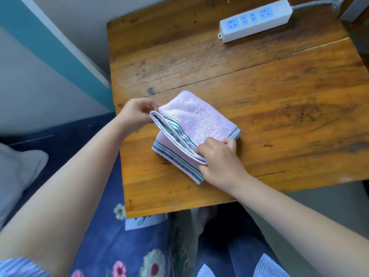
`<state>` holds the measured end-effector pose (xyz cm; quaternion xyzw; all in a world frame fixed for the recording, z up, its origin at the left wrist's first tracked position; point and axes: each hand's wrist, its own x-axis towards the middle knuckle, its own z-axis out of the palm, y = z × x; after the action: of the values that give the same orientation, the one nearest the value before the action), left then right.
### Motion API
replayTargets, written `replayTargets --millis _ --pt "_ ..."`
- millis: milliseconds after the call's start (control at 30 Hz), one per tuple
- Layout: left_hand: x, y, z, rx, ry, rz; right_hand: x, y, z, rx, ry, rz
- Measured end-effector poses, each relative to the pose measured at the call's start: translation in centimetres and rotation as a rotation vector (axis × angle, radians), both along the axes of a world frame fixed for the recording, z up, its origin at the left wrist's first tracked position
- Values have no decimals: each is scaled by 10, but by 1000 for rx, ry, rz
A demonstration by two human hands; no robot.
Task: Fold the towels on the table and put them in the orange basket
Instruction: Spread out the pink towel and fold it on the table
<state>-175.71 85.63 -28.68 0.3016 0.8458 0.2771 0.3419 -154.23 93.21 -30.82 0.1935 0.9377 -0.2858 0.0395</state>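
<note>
Left hand (pixel 137 113), right hand (pixel 218 156) pinch pink towel (pixel 199 118) fold; no legible writing.

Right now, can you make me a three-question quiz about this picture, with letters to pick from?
1. Where is the power strip?
A. far side of the table
B. on the floor
C. under the towel

2. What main colour is the towel?
A. orange
B. pale pink
C. black

3. What are the hands doing?
A. resting flat
B. both pinching the towel's striped edge
C. holding a cup

Answers: 1 A, it lies near the table's far edge. 2 B, pink cloth with striped borders. 3 B, the left hand and right hand lift the upper layer.
</note>
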Motion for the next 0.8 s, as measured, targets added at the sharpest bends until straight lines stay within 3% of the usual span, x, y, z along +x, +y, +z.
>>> replayTargets --millis 167,400,567,700,800 --pt "3 -30 -16 -46 27 29 0 -31 -12 2 -13 49" --pt "17 -58 -46 -263 64 -10 4 -48 -44 -48 -68 157" --pt "40 -59 -55 -181 291 92 6 -22 -26 -283 165 -19" --pt "75 -55 -61 -34 522 234 -24 18 -11 -68 360 -90" --pt "106 -36 -70 -88 448 264 -65 40 -17 86 266 24"
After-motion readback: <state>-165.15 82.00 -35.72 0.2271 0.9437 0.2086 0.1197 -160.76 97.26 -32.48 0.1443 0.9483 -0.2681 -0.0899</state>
